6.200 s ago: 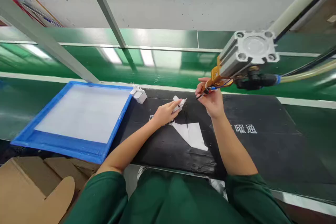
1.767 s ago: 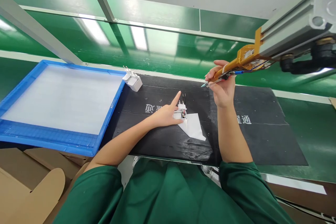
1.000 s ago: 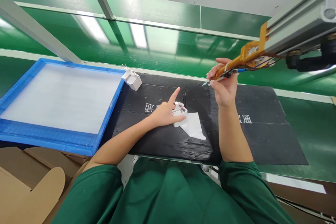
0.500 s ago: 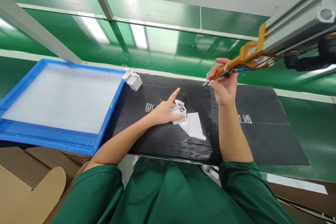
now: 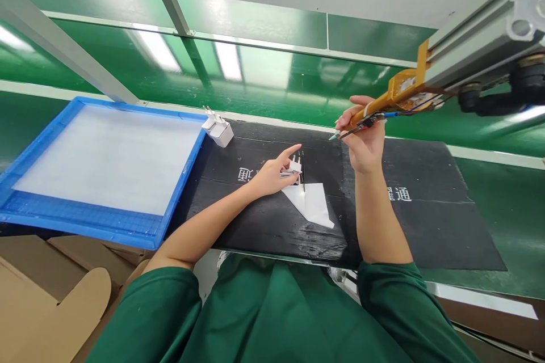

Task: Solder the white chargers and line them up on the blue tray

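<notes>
Black mat (image 5: 426, 221) on green bench: left hand (image 5: 272, 173) pinches 1 small white plug adapter (image 5: 293, 167) above white paper (image 5: 313, 205). Right hand (image 5: 361, 142), raised well apart, grips soldering iron (image 5: 361, 121). Second adapter (image 5: 219, 130) beside blue tray (image 5: 179, 187).

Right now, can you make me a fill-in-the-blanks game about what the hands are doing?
1. The left hand holds a small ____ plug part.
2. The right hand holds a thin tool, raised ____ the black mat.
3. A second plug sits beside the ____ tray.

Missing words: white; above; blue
</notes>
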Tool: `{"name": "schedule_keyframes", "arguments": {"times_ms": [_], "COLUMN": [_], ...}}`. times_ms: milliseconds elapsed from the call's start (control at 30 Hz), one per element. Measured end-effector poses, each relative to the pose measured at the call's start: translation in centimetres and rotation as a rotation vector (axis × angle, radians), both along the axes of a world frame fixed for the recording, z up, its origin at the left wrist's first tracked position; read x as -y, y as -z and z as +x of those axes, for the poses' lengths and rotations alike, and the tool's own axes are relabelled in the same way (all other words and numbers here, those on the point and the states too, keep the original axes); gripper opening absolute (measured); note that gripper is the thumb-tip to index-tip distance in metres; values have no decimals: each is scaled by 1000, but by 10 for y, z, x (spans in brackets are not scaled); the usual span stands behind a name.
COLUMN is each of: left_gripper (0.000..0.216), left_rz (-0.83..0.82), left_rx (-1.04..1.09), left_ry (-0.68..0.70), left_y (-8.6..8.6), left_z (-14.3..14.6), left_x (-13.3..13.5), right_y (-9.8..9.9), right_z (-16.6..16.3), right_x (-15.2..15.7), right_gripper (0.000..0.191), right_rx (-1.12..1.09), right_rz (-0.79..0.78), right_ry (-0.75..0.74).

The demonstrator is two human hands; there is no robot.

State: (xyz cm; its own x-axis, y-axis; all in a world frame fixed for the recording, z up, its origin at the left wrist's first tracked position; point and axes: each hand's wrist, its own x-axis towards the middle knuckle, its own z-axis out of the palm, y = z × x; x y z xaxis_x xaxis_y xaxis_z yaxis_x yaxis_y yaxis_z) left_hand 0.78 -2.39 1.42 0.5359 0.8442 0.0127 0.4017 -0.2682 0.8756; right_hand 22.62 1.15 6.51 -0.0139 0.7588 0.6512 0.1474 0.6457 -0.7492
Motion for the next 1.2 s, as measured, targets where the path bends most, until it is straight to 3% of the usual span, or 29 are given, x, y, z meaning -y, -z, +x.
{"name": "schedule_keyframes", "arguments": {"times_ms": [133, 400, 633, 733, 967, 1200], "left_gripper": [67, 53, 76, 70, 33, 35], "left_rz": [81, 78, 203, 202, 124, 147], "left_rx": [-21, 10, -100, -171, -249, -375], "left_ry": [5, 27, 247, 300, 174, 160], "left_y": [3, 1, -15, -25, -30, -16], "left_z": [0, 1, -7, -13, -11, -1], "left_x": [0, 3, 4, 9, 13, 15], "right_y": [0, 1, 1, -1, -3, -3], "right_z": [0, -1, -2, -3, -4, -4], "right_x": [0, 0, 2, 3, 3, 5], "right_gripper": [54, 55, 57, 54, 56, 58], "right_rx": [22, 30, 6, -18, -28, -12], "right_rz": [-9, 14, -33, -29, -31, -32], "right_ry": [19, 1, -10, -6, 29, 31]}}
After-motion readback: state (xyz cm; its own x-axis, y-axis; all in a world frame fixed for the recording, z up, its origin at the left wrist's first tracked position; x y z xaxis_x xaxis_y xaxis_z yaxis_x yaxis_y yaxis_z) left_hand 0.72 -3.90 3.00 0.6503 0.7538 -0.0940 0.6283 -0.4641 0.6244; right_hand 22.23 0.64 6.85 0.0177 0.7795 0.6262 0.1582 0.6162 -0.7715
